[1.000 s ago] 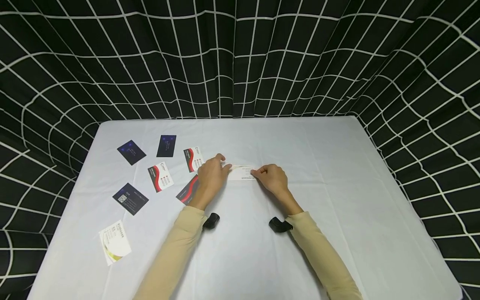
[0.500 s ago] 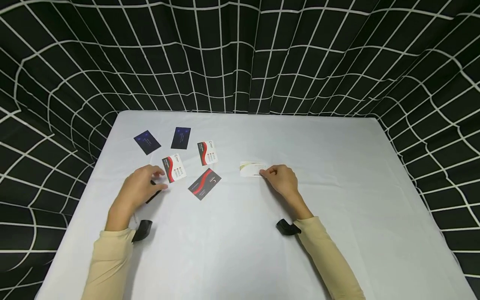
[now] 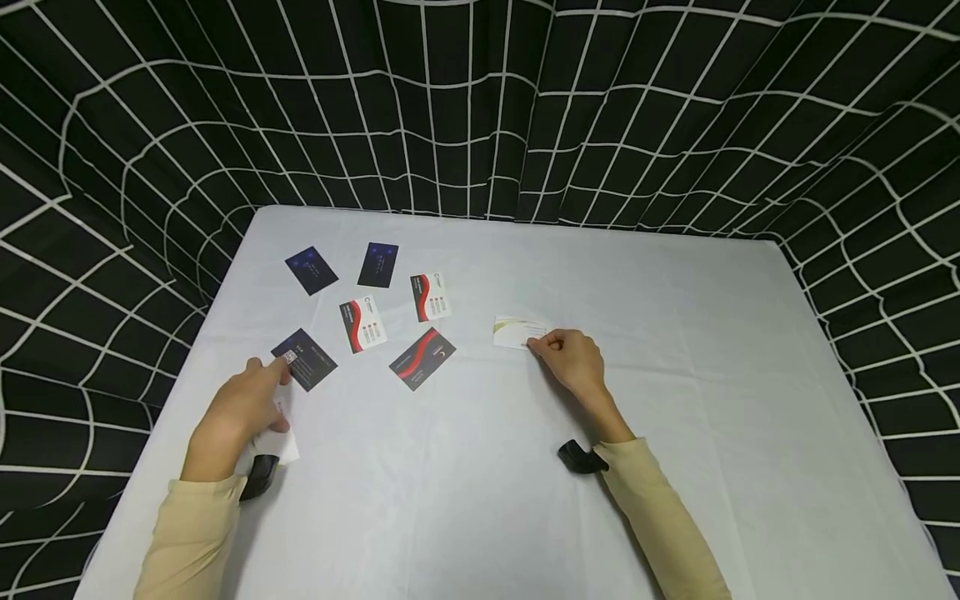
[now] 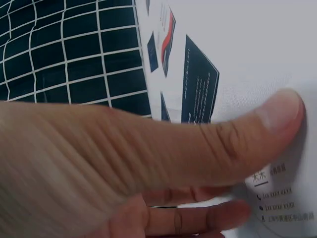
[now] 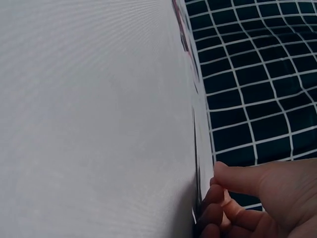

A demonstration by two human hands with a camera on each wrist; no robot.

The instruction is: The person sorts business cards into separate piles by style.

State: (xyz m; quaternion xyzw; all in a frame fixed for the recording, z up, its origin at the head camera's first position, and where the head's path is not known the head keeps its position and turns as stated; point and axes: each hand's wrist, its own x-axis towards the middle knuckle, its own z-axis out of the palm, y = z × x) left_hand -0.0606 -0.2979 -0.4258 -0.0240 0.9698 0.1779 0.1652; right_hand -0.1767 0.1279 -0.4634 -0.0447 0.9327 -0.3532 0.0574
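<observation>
My left hand (image 3: 240,408) is over a white business card (image 3: 281,446) at the table's left, partly covering it. In the left wrist view the thumb (image 4: 237,139) stretches over that card's printed face (image 4: 282,208), its fingers spread apart from it; whether they touch the card is hard to tell. Near the middle of the table, my right hand (image 3: 573,360) pinches the right corner of a white card with a gold curve (image 3: 513,331) between thumb and fingers. In the right wrist view the right hand's (image 5: 257,198) fingertips meet at the card's edge, which is seen almost edge-on.
Just beyond the left hand lies a dark card with a QR code (image 3: 304,360). Two blue cards (image 3: 311,270), two red-and-white cards (image 3: 363,324) and a grey card with a red stripe (image 3: 422,358) lie farther on. A black gridded curtain (image 3: 465,108) surrounds the white table (image 3: 450,500).
My left hand has left the middle card and swung left and nearer to me, over the lone white card. My right hand keeps hold of its card. The head view has shifted slightly left.
</observation>
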